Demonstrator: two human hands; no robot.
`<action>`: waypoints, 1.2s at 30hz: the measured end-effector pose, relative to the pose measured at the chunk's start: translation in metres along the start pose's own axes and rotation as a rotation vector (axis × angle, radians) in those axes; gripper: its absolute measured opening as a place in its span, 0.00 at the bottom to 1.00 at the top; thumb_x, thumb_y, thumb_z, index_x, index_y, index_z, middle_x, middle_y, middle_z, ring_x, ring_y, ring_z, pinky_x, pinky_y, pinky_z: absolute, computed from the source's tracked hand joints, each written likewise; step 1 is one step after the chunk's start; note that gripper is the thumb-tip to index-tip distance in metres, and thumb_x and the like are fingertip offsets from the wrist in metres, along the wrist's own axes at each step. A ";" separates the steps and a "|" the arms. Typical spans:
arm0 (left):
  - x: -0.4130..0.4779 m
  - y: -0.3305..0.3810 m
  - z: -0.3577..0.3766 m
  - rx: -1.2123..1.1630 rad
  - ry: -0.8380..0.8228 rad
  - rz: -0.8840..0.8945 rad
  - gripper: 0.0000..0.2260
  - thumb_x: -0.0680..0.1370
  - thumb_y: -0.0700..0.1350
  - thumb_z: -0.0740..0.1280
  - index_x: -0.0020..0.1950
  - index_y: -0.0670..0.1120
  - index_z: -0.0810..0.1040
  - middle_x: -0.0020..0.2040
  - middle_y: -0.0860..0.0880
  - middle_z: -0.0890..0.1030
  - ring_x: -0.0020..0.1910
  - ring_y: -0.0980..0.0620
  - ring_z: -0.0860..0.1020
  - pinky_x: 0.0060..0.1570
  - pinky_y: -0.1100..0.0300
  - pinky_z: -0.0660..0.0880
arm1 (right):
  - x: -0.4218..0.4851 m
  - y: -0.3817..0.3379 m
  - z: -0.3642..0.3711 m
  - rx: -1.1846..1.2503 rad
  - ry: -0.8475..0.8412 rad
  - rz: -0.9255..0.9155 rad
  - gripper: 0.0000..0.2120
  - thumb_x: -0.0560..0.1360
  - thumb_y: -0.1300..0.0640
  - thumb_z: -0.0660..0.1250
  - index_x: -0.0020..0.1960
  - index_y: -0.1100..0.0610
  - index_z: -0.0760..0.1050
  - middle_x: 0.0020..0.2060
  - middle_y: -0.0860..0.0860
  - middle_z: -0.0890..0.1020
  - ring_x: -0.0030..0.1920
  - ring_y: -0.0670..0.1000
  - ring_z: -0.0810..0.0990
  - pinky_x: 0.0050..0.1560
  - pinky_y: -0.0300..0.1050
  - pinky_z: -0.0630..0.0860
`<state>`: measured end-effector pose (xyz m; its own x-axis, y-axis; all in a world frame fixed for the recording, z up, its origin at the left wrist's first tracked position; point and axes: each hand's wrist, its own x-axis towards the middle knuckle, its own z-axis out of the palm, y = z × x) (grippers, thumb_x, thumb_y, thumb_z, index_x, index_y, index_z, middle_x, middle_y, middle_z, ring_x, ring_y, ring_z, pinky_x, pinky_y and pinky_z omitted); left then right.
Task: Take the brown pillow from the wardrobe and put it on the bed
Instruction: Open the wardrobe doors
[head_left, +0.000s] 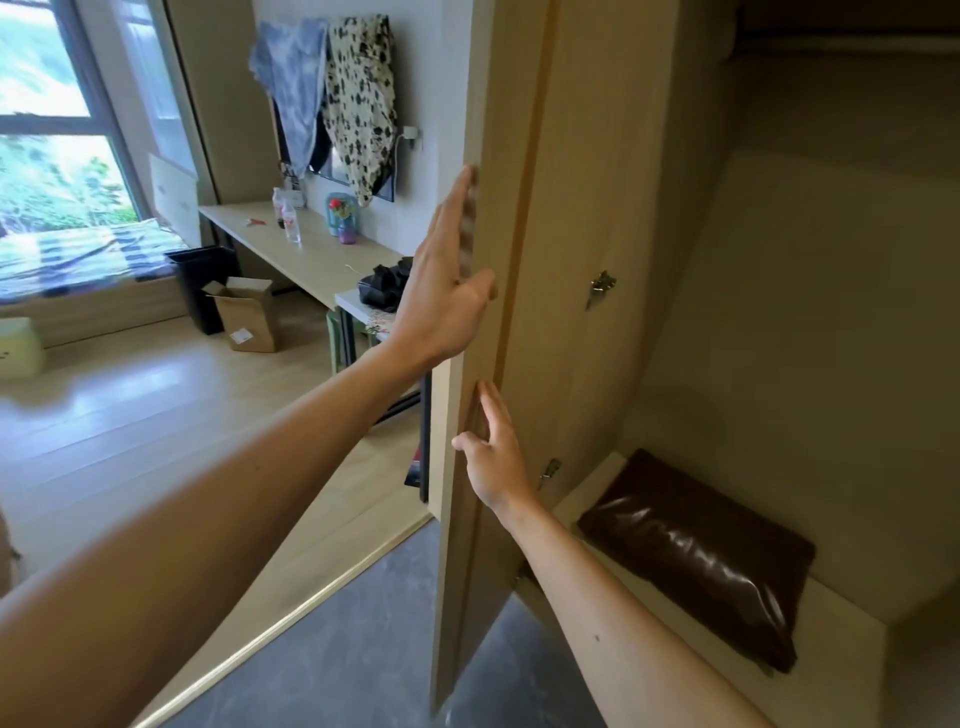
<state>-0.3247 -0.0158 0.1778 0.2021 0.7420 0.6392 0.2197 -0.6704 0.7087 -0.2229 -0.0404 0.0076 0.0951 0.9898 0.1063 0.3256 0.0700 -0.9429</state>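
The brown, shiny pillow lies flat on the low shelf inside the open wardrobe, at the lower right. The wardrobe door stands open, edge-on in the middle of the view. My left hand grips the door's front edge, fingers on the outer side and thumb on the inner face. Lower down, my right hand rests flat against the door's inner face with its fingers stretched out, holding nothing. Both hands are well left of the pillow and apart from it.
A long wooden desk with bottles and a vase runs along the far wall. Clothes hang above it. A black bin and a cardboard box stand on the floor near the window. Wood flooring stretches to the left.
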 end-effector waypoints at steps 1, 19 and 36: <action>0.002 -0.001 -0.005 -0.006 0.004 -0.012 0.42 0.72 0.33 0.61 0.85 0.47 0.51 0.79 0.41 0.63 0.69 0.38 0.72 0.52 0.47 0.82 | 0.004 -0.003 0.005 -0.001 -0.022 0.006 0.36 0.83 0.61 0.64 0.86 0.51 0.53 0.86 0.47 0.54 0.85 0.49 0.54 0.75 0.39 0.54; 0.038 -0.043 -0.066 0.090 -0.134 -0.157 0.43 0.77 0.29 0.61 0.85 0.49 0.41 0.86 0.47 0.47 0.82 0.53 0.51 0.72 0.60 0.70 | 0.064 -0.037 0.059 -0.105 -0.180 0.057 0.39 0.83 0.58 0.63 0.87 0.50 0.45 0.87 0.50 0.44 0.86 0.54 0.45 0.85 0.57 0.49; 0.046 -0.073 -0.038 0.526 -0.033 -0.215 0.45 0.76 0.50 0.66 0.85 0.48 0.42 0.85 0.42 0.36 0.84 0.40 0.43 0.78 0.46 0.57 | 0.101 -0.030 0.039 -0.281 -0.315 -0.077 0.40 0.82 0.55 0.65 0.87 0.50 0.46 0.87 0.47 0.44 0.86 0.50 0.45 0.83 0.51 0.50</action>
<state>-0.3681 0.0672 0.1667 0.1277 0.8671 0.4815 0.7034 -0.4214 0.5724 -0.2598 0.0625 0.0342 -0.2170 0.9757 0.0304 0.5682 0.1516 -0.8088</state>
